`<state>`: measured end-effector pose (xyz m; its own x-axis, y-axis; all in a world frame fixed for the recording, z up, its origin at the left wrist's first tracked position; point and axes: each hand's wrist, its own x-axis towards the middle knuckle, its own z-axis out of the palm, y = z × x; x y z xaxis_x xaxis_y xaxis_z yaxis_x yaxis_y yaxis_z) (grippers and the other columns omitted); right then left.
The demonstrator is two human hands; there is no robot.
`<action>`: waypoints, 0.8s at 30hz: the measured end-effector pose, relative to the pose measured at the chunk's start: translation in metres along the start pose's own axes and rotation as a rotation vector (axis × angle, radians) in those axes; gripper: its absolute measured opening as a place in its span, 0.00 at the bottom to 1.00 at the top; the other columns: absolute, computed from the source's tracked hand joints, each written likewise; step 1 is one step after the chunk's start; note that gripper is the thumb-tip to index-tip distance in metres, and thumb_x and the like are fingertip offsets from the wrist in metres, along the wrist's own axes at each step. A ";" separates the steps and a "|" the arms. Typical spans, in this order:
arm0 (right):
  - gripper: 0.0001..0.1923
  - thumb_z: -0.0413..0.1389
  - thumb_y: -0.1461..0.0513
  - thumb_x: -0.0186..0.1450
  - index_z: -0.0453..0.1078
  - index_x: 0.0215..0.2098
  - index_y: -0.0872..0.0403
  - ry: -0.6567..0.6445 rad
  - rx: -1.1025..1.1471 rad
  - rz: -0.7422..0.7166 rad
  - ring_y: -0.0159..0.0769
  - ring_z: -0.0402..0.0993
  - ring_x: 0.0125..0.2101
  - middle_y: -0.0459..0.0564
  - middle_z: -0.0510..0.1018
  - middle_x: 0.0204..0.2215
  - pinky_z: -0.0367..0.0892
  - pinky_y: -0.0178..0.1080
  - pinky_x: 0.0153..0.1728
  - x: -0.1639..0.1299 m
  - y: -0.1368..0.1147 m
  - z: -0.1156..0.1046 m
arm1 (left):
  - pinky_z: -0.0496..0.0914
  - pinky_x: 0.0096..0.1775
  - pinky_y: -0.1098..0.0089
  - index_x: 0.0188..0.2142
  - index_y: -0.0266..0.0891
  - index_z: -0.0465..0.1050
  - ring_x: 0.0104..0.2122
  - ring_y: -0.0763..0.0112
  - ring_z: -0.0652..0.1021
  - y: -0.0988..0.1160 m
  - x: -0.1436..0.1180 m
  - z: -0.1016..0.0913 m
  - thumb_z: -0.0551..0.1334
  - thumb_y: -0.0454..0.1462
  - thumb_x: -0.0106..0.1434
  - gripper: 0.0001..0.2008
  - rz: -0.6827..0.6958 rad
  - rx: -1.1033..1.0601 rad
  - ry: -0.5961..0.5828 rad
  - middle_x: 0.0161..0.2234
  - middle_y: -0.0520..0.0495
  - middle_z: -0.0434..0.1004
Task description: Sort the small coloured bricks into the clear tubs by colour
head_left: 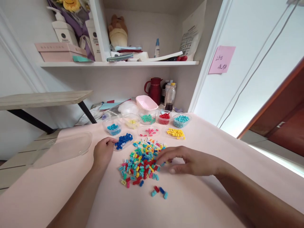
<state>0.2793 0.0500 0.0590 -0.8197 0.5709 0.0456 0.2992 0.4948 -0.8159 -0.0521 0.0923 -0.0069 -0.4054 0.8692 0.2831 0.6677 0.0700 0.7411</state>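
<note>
Small toy building bricks point(144, 161) of many colours lie in a loose pile on the pink-covered table. Over the pile's right edge reaches my right hand point(190, 160), thumb and fingers apart, fingertips among the bricks. My left hand point(104, 153) is closed, its fingertips together at the left rim of a shallow clear tray of dark blue bricks point(123, 141). Whether a brick or the rim is between those fingers is hidden. Several stray bricks point(161, 190) lie in front of the pile.
Behind the pile stand clear tubs of light blue point(113, 128), pale yellow point(132, 122), green point(147, 119), red point(164, 118) and turquoise bricks point(181, 119). Shallow trays hold pink point(150, 131) and yellow bricks point(175, 133). A pink basin point(146, 103), a red jug point(155, 91) and a clear lid point(64, 147) are around.
</note>
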 end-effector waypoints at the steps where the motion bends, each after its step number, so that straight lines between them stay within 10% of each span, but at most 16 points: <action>1: 0.18 0.56 0.59 0.64 0.71 0.52 0.47 0.061 -0.001 -0.018 0.39 0.68 0.50 0.50 0.71 0.53 0.64 0.42 0.52 0.001 0.002 -0.001 | 0.67 0.35 0.69 0.31 0.44 0.79 0.34 0.65 0.78 0.000 0.000 0.000 0.54 0.33 0.53 0.14 -0.001 -0.002 -0.001 0.34 0.51 0.83; 10: 0.14 0.55 0.55 0.64 0.75 0.42 0.53 0.378 0.185 0.066 0.34 0.72 0.33 0.51 0.77 0.38 0.69 0.37 0.36 0.010 0.013 0.012 | 0.67 0.38 0.68 0.29 0.44 0.79 0.35 0.64 0.78 0.001 -0.002 -0.001 0.55 0.33 0.51 0.13 -0.013 -0.053 0.009 0.33 0.51 0.82; 16: 0.18 0.54 0.51 0.62 0.74 0.40 0.55 0.735 0.250 0.257 0.26 0.57 0.16 0.42 0.65 0.19 0.55 0.32 0.17 0.017 0.034 0.005 | 0.67 0.37 0.68 0.31 0.42 0.77 0.32 0.65 0.78 -0.001 -0.001 -0.003 0.52 0.34 0.53 0.15 -0.049 -0.136 0.069 0.31 0.49 0.80; 24: 0.16 0.50 0.51 0.62 0.71 0.30 0.54 0.819 0.097 0.236 0.36 0.68 0.25 0.46 0.73 0.22 0.63 0.37 0.28 0.037 0.067 0.015 | 0.68 0.39 0.65 0.35 0.39 0.76 0.32 0.64 0.78 -0.001 -0.003 -0.009 0.51 0.37 0.55 0.15 -0.072 -0.233 0.202 0.29 0.48 0.77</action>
<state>0.2620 0.0942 -0.0027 -0.1187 0.9635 0.2399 0.3442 0.2665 -0.9003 -0.0578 0.0854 -0.0029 -0.5777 0.7496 0.3231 0.4817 -0.0065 0.8763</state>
